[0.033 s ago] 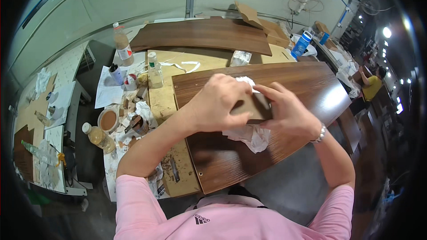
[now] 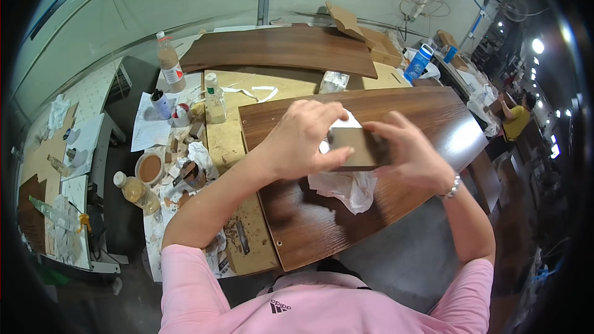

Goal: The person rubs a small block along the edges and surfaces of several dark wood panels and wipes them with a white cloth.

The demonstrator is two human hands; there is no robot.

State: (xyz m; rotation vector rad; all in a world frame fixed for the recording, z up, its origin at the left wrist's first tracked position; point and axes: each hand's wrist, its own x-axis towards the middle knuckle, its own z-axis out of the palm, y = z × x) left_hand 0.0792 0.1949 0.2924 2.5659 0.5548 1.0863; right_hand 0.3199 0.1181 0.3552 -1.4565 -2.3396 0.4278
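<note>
Slightly rightward have gone the brown block [image 2: 359, 148] and right hand [image 2: 416, 154], its grip too blurred to tell. Left hand [image 2: 303, 139] pinches the block over the wood panel [image 2: 427, 117] — not yet set down, crumpled paper [image 2: 349, 192] lying loose.

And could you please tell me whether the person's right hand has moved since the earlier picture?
Yes, the right hand has shifted slightly rightward, judged against the dark brown panel beneath, which stays put.
</note>
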